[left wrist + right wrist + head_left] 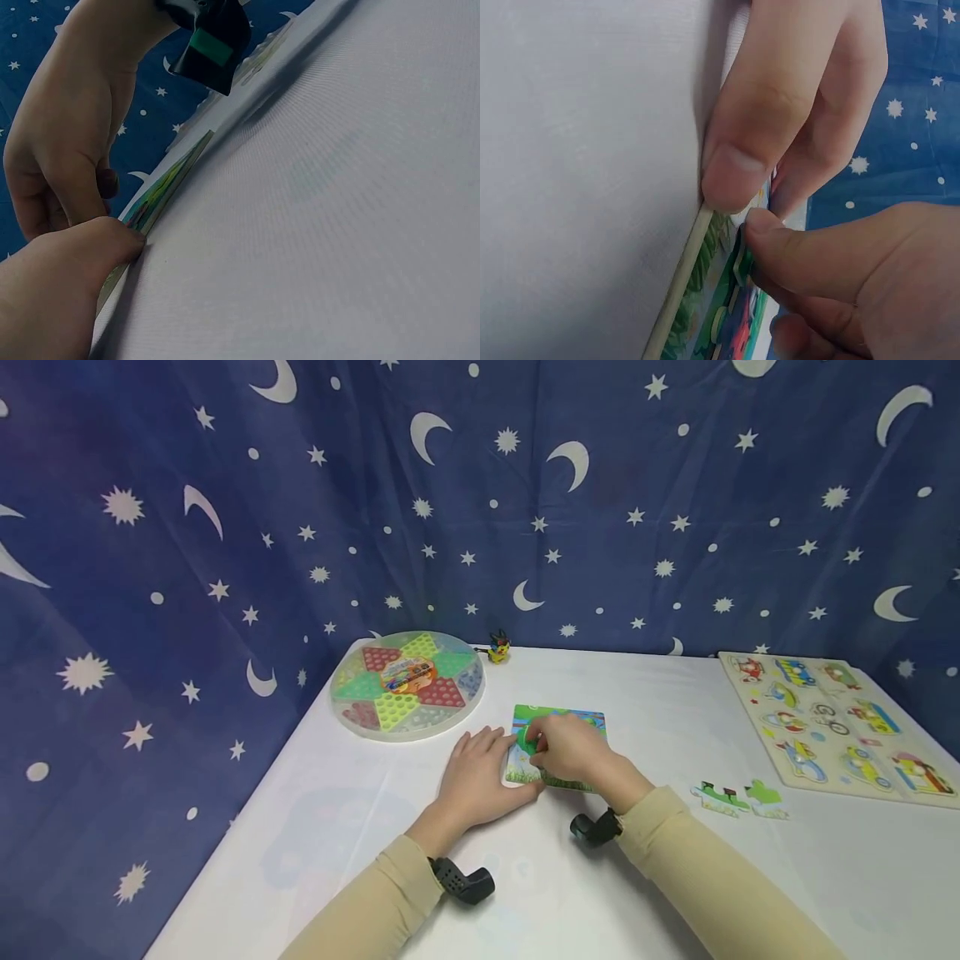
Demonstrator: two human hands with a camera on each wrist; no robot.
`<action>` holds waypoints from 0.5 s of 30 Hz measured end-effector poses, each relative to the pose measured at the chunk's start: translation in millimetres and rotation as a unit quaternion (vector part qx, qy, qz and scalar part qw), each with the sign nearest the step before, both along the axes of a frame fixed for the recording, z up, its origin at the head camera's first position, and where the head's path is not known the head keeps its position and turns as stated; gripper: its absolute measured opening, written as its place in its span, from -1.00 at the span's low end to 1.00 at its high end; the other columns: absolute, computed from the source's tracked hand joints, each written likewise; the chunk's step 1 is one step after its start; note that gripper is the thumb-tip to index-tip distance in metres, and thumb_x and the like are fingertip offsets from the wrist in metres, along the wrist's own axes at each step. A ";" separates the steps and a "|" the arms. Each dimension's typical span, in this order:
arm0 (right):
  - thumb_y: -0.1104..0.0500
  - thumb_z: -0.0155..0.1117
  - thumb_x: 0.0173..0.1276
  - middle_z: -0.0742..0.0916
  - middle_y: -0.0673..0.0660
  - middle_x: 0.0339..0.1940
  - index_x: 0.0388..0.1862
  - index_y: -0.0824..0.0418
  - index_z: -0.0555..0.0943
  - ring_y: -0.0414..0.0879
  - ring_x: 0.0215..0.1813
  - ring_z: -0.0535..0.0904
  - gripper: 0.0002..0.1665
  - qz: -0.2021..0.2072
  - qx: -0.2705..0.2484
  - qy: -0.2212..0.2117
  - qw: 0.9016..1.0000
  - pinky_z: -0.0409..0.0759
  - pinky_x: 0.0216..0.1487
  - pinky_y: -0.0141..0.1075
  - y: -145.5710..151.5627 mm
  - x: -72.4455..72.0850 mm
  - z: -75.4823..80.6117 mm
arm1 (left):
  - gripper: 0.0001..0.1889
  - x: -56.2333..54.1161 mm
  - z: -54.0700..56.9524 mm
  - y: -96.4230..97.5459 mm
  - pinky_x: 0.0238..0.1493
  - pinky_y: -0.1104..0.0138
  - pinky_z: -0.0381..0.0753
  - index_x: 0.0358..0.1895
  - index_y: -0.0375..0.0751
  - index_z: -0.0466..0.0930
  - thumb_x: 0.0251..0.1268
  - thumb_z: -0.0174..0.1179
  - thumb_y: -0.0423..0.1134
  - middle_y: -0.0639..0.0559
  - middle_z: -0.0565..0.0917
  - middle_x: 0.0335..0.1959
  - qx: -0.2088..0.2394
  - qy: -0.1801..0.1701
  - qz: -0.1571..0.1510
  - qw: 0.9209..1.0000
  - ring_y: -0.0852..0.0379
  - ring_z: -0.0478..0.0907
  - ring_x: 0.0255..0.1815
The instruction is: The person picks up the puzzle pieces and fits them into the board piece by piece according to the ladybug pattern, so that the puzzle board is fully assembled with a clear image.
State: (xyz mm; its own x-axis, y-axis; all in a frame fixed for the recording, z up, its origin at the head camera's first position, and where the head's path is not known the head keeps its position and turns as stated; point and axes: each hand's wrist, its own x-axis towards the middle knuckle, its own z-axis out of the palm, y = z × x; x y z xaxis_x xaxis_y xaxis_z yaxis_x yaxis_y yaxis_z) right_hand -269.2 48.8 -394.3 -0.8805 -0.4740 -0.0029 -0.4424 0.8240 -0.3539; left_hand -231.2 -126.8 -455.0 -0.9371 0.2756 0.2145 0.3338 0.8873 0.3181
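Observation:
In the head view a small picture puzzle board [519, 774], green and blue, lies on the white table. My left hand [474, 781] lies palm down at its left side, fingers straight and spread. The left thumb presses on the board's near edge [679, 289], as the right wrist view shows. Over the board, my right hand [572, 750] pinches a green puzzle piece [527, 743] between thumb and fingers. The piece sits close over the picture's left part. Much of the board is hidden under the right hand.
Two loose puzzle pieces [723, 799] lie on the table [645, 877] to the right. Farther right is a large peg puzzle board [813, 760]. A round Chinese checkers board [450, 720] stands at the back left, beside a small yellow figure [498, 649]. A blue starry curtain [465, 527] hangs behind.

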 end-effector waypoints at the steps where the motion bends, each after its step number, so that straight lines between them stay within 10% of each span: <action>1: 0.21 0.58 0.24 0.72 -0.02 -0.38 0.00 0.20 0.72 -0.17 -0.37 0.63 -0.64 -0.005 -0.002 0.000 1.000 0.66 -0.26 -0.21 0.6 0.1 0.2 | -0.10 -0.1 0.0 0.8 0.59 -0.02 0.02 0.45 -0.09 0.46 0.20 0.15 0.47 -0.10 0.42 0.48 -0.001 0.000 0.000 1.000 -0.08 0.23 0.55; 15: 0.03 0.62 0.20 0.71 -0.10 -0.39 -0.23 0.06 0.73 -0.18 -0.30 0.61 -0.75 -0.039 -0.024 -0.022 0.999 0.63 -0.23 -0.20 10.7 -7.3 -3.4 | -0.12 -1.9 -0.8 1.0 0.58 -0.03 0.03 0.43 -0.13 0.48 0.20 0.18 0.44 -0.13 0.44 0.46 0.006 0.009 -0.006 1.000 -0.11 0.25 0.54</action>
